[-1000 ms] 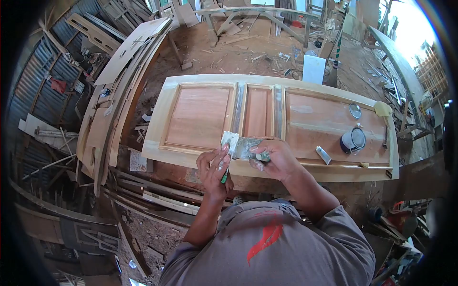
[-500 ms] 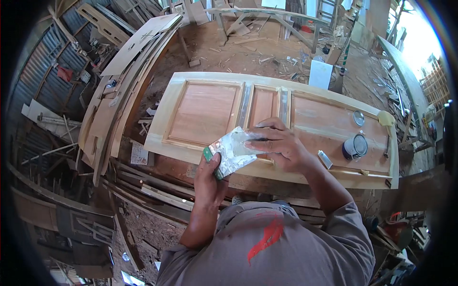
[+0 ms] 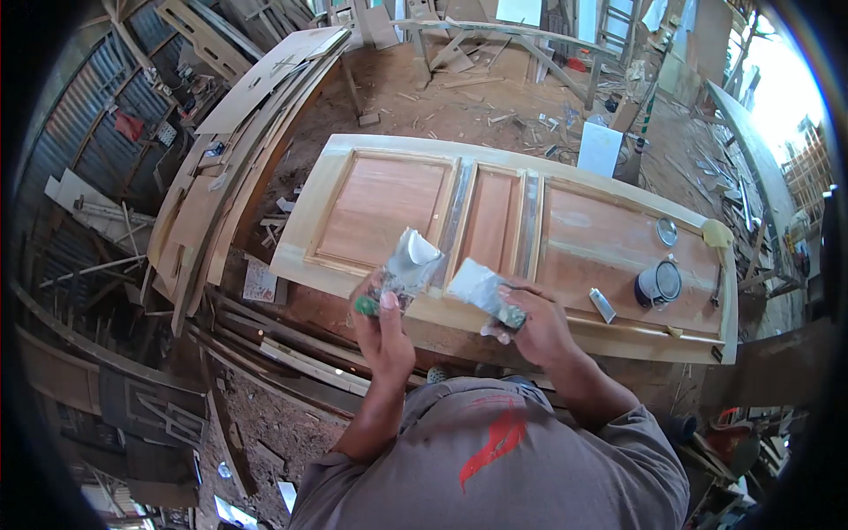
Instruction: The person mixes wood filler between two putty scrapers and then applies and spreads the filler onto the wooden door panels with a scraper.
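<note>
My left hand [image 3: 384,340] is closed round a putty knife [image 3: 410,265] with green at its grip end. A thick pale paste coats its upturned blade. To the right, my right hand [image 3: 541,329] grips a second putty knife [image 3: 477,284], its broad blade smeared with whitish paste and pointing left. The two blades are apart, above the near edge of a wooden panel door [image 3: 389,199] lying flat. On the door's right part stand an open can [image 3: 658,284] and, beside it, a white tube [image 3: 602,306]. A round lid [image 3: 666,231] lies farther back.
A yellowish pad-like piece [image 3: 716,233] sits at the door's far right corner. Stacked boards [image 3: 212,181] lie on a bench to the left. Long timber strips [image 3: 305,358] run low near my body. Wood scraps litter the dirt floor [image 3: 397,106] behind the door.
My hands have moved apart, and the right-hand putty knife, hidden before behind the other tool and fingers, shows clearly. The left blade has tipped more upright. The view has shifted slightly.
</note>
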Demonstrator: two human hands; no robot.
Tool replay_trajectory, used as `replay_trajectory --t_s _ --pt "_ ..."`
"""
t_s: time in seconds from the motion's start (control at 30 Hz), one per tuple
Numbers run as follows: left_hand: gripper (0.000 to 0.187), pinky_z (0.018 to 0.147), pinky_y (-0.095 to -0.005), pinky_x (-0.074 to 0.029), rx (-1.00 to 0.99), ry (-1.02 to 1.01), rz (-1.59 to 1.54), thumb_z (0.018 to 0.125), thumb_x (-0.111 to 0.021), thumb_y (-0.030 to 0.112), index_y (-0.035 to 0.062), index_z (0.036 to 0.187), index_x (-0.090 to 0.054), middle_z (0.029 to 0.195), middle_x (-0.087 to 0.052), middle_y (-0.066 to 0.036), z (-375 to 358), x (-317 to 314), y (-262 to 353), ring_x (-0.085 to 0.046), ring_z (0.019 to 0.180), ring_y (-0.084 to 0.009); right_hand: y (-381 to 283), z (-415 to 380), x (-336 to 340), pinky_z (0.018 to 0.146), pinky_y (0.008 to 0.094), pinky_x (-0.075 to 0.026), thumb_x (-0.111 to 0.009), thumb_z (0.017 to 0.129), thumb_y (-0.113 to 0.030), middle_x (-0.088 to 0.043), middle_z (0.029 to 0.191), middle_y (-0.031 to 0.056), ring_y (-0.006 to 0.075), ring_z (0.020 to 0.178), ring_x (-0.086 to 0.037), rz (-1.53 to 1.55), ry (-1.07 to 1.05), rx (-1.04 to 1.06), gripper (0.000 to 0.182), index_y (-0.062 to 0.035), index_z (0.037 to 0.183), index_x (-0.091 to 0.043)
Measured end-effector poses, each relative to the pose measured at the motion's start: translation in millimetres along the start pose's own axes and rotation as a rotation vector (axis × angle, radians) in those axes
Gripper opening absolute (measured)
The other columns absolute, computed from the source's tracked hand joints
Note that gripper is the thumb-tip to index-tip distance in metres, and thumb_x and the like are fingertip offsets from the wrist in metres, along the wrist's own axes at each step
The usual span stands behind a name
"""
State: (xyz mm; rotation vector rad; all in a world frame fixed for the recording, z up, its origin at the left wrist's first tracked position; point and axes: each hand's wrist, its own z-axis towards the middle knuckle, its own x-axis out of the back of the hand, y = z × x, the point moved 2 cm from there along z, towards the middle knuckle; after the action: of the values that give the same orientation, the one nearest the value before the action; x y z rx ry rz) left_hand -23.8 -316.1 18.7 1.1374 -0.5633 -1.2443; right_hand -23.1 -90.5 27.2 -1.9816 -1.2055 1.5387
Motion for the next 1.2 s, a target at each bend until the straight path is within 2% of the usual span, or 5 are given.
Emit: replay_trajectory --t_s 0.3,0.8,0.9,1.1,1.2 --pt "0.03 0.105 -0.0559 -0.047 -0.665 -0.373 0.413 0.104 -0.049 0.001 0.0058 0.133 -0.051 0.127 -0.067 -0.025 -9.6 -20.8 -3.0 -0.065 0.117 -0.0389 2.6 5.9 -10.3 0.053 0.0337 -0.049 -0.059 0.097 -0.012 -0.073 0.099 0.0144 0.026 0.07 -0.071 0.111 -0.055 -0.08 0.037 0.0083 0.128 -0.063" --pt "0.042 0.1 -0.0521 -0.049 -0.745 -0.331 0.495 0.099 -0.049 -0.011 0.0048 0.137 -0.053 0.124 -0.069 -0.023 -6.5 -24.4 -7.3 -0.066 0.11 -0.0366 -30.7 3.0 -12.0 0.07 0.0333 -0.059 -0.063 0.097 -0.005 -0.073 0.109 0.017 0.0232 0.091 -0.073 -0.014 -0.204 0.122 0.033 0.0114 0.126 -0.065" --pt "0.038 0.102 -0.0486 -0.049 -0.639 -0.341 0.507 0.101 -0.05 -0.005 0.0011 0.138 -0.052 0.128 -0.067 -0.021 -6.0 -18.6 -11.4 -0.064 0.115 -0.034 -41.0 -7.9 -20.8 0.084 0.0336 -0.058 -0.062 0.098 -0.004 -0.073 0.118 0.0194 0.0237 0.102 -0.073 -0.359 -0.261 0.338 0.033 0.0092 0.127 -0.066" --pt "0.035 0.102 -0.0363 -0.05 0.347 -0.074 -0.305 0.104 -0.056 0.009 -0.0046 0.136 -0.055 0.127 -0.066 -0.013 -12.5 -24.3 -7.3 -0.063 0.114 -0.0195 -71.6 3.6 -21.0 0.092 0.0356 -0.052 -0.058 0.097 0.002 -0.07 0.131 0.0139 0.0281 0.113 -0.068 -0.912 -0.453 0.825 0.044 -0.0053 0.14 -0.066" --pt "0.045 0.104 -0.0411 -0.053 0.625 -0.14 -0.512 0.102 -0.061 0.015 -0.0012 0.143 -0.05 0.134 -0.064 -0.014 -6.9 -21.3 -7.4 -0.065 0.121 -0.0245 -78.6 14.3 -16.2 0.095 0.0384 -0.05 -0.059 0.088 0.005 -0.066 0.14 0.0136 0.03 0.114 -0.065 -1.207 -0.545 1.043 0.053 -0.0123 0.137 -0.07"
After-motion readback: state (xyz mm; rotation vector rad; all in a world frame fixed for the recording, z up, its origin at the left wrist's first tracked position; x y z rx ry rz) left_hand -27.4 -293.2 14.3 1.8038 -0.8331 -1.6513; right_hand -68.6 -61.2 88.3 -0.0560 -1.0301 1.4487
